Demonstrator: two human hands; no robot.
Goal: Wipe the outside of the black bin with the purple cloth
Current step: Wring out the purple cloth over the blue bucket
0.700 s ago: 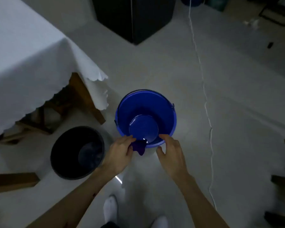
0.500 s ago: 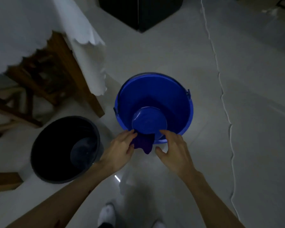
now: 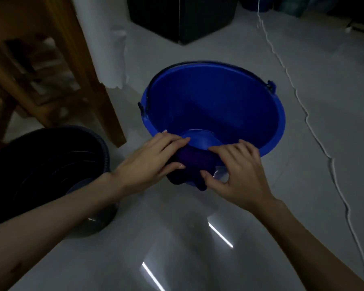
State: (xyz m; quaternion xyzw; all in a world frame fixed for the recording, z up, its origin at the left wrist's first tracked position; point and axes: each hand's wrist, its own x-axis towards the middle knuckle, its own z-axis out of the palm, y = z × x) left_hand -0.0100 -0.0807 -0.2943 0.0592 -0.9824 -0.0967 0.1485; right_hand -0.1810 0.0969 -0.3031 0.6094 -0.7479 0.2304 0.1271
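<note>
Purple cloth (image 3: 192, 164): draped over blue bucket (image 3: 214, 106) near rim, pinched by left hand (image 3: 149, 162) and right hand (image 3: 237, 171). Black bin (image 3: 48, 175): near left, unwiped. Step: fetching cloth. Next: lift, carry left.

Left hand (image 3: 156, 158) fingers curled, pinching; right hand (image 3: 237, 171) likewise; forearms extended.

Purple cloth (image 3: 192, 162), blue bucket (image 3: 214, 106), black bin (image 3: 51, 164), white cord (image 3: 303, 106), brown wooden table leg (image 3: 93, 70).
</note>
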